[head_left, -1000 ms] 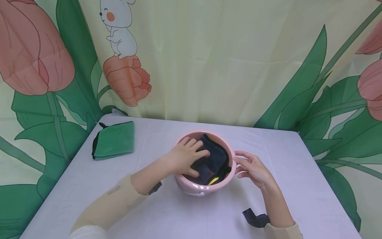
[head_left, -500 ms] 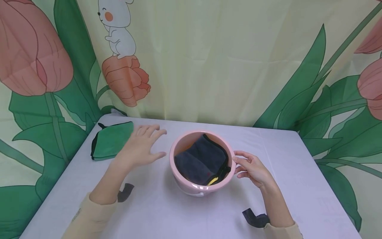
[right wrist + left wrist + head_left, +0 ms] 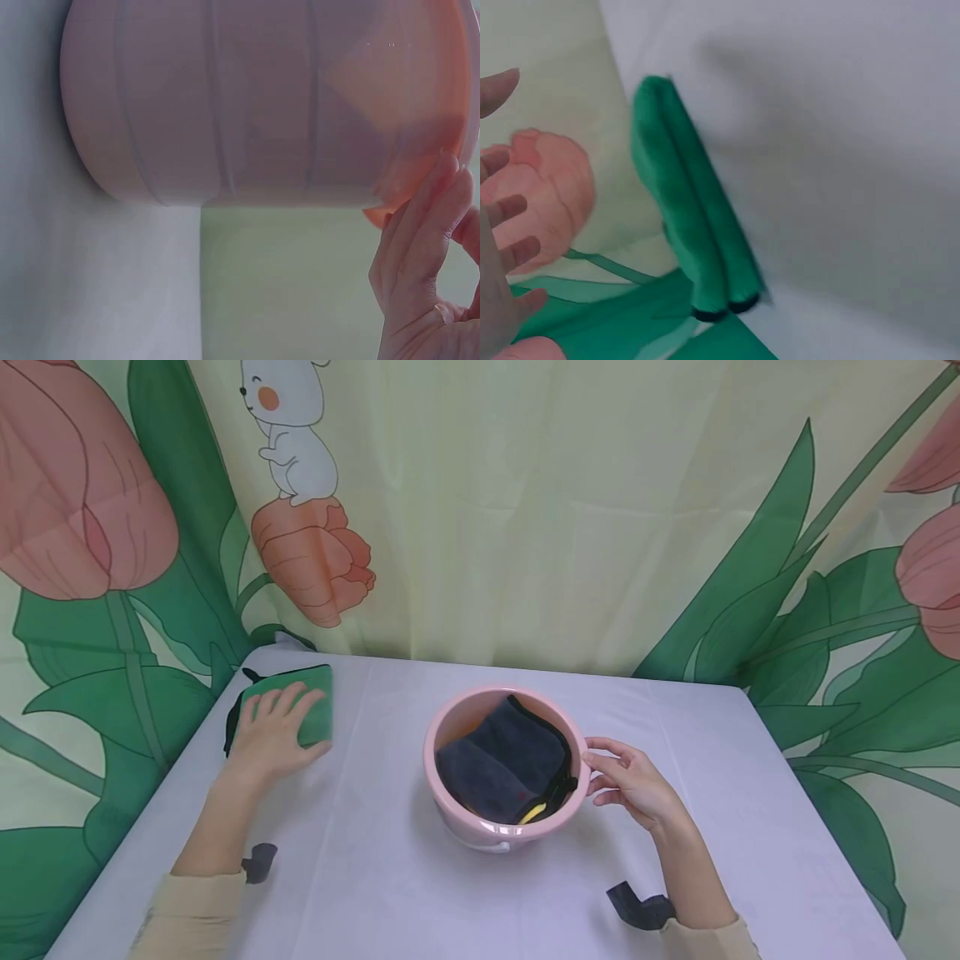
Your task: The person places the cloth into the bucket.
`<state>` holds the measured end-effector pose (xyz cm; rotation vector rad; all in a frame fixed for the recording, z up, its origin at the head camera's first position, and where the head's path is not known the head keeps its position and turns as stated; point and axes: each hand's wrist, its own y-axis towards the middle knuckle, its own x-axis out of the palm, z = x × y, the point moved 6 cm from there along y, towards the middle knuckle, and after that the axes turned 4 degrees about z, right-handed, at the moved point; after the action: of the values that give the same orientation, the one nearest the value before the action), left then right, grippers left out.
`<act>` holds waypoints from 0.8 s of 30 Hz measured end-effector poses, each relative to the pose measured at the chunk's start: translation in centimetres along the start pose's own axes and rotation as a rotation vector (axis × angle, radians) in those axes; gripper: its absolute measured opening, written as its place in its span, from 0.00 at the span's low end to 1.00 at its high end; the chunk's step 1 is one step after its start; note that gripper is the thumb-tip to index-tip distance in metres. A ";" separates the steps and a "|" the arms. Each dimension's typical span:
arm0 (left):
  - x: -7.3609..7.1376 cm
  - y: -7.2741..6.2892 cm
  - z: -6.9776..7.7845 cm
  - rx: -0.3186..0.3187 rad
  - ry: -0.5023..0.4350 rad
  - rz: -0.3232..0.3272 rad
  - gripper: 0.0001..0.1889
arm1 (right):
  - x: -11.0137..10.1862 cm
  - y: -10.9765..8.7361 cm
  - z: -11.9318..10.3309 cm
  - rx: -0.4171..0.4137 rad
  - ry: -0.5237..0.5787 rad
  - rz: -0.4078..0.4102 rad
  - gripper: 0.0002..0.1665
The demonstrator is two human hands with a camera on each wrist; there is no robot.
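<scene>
My left hand (image 3: 273, 735) is spread over a folded green cloth (image 3: 318, 714) with black edging at the table's back left. In the left wrist view, that green cloth (image 3: 682, 195) shows its folded side, apart from the fingers (image 3: 521, 255). A pink bucket (image 3: 495, 835) stands mid-table with a folded dark grey cloth (image 3: 517, 760) inside. At the bucket's right side, my right hand (image 3: 633, 785) holds the rim with its fingertips. The right wrist view shows the fingers (image 3: 427, 217) bent up to the rim of the bucket (image 3: 255, 112).
A white cloth covers the table (image 3: 375, 893). Inside the bucket, a small yellow piece (image 3: 532, 812) shows beside the grey cloth. Behind the table hangs a curtain (image 3: 487, 527) printed with tulips and a rabbit. Black straps (image 3: 637, 906) hang at both wrists.
My left hand has left the grey cloth in the bucket and moved left to over the green cloth. The right hand has stayed at the bucket's rim.
</scene>
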<state>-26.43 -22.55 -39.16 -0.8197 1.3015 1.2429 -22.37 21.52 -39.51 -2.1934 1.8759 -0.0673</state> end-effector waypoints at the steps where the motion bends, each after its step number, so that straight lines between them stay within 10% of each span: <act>1: 0.3 -0.1 -0.8 -0.018 -0.001 -0.012 0.37 | 0.0 0.0 0.0 0.000 0.003 0.001 0.30; 12: 3.4 -0.8 -6.7 -0.095 0.032 -0.145 0.39 | 0.0 0.0 0.0 -0.001 0.007 0.002 0.30; 24: 5.4 -0.9 -8.6 -0.113 0.061 -0.235 0.38 | 0.1 0.0 0.0 0.000 0.008 0.002 0.30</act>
<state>-28.47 -29.91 -45.92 -1.0663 1.1532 1.1183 -22.35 21.46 -39.47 -2.1943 1.8832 -0.0759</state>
